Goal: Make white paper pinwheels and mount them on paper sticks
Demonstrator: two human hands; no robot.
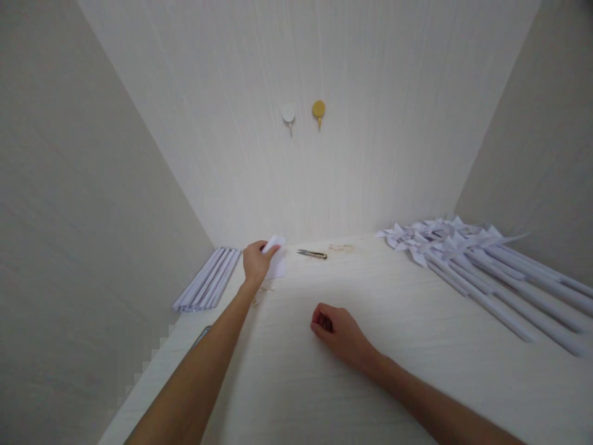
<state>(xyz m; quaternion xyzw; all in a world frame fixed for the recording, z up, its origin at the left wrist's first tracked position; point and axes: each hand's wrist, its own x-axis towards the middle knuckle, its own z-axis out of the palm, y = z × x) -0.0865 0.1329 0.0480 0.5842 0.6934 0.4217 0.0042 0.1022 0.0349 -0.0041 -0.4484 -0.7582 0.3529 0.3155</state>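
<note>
White paper (277, 258), a small stack of sheets, lies at the far left of the pale tabletop (370, 371), close to the back wall. The left hand (256, 261) reaches out to it with the arm fully extended; its fingers are pinched onto the top sheet's near corner, which curls up above the rest of the stack.

Largest on the table is the heap of paper pinwheels (467, 253) at the right, their folded heads piled near the back wall and their long rolled sticks fanning toward the right edge. Next comes the row of rolled paper sticks (208, 278) lying side by side against the left wall, just beside the left hand. The right hand (340, 334) rests on the bare table near the middle, fingers curled in loosely; whether they enclose anything cannot be told. Small scissors (312, 253) lie flat just right of the paper, apart from it. Two round hooks, one white (288, 114) and one yellow (318, 110), sit on the back wall.
</note>
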